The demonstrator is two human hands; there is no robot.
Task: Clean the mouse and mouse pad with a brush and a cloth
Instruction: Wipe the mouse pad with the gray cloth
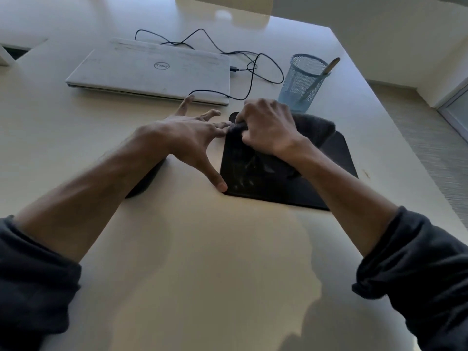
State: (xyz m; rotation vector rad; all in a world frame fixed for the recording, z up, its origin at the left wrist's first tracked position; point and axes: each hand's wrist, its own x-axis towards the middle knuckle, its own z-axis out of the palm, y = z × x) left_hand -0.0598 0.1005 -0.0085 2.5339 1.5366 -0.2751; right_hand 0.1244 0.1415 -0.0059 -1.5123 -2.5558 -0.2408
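Observation:
A black mouse pad (266, 183) lies on the pale table (202, 249), right of centre. My right hand (268, 127) grips a dark grey cloth (314, 125) bunched on the pad's far half. My left hand (195, 138) lies flat with fingers spread, its thumb and fingertips pressing the pad's left edge. A black mouse (144, 183) sits on the table under my left forearm, mostly hidden. The brush handle (331, 64) sticks out of a blue mesh cup (301, 82) beyond the pad.
A closed white laptop (152, 69) lies at the back left with a black cable (248, 62) looping beside it. The table's right edge drops to the floor near the pad.

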